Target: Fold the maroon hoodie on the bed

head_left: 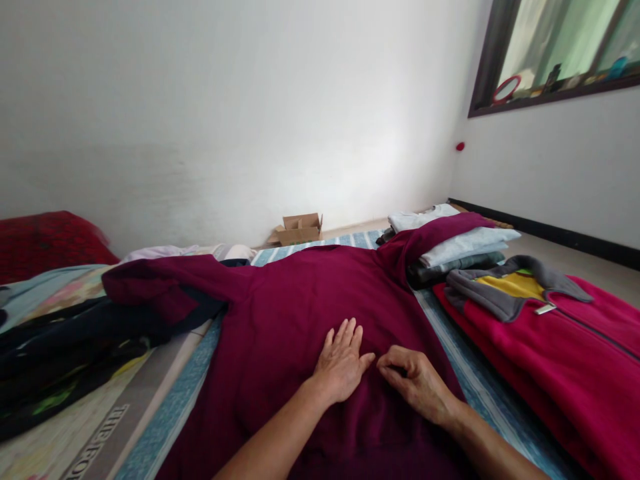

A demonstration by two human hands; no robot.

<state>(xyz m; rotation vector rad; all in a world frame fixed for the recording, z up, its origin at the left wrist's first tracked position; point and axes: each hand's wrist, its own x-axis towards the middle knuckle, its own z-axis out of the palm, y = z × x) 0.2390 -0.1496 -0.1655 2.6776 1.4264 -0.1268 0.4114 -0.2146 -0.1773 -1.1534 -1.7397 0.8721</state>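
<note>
Maroon top point(310, 287) spread flat | left hand point(341, 365) wide mid-top, likely steadying | right hand point(421, 383) curled over it, grip unclear!

Open air lies above the spread maroon garment point(300, 293), and a hand could pass over its chest toward the wall point(240, 133). Low between the left hand point(343, 360) and right hand point(417, 383) there is only a slim gap. Dark clothes point(75, 340) block the left, a folded stack point(465, 243) rises at the far right, and a pink jacket point(590, 340) leaves a narrow strip of blue sheet point(475, 360) alongside; beyond stands a cardboard box point(300, 231).
</note>
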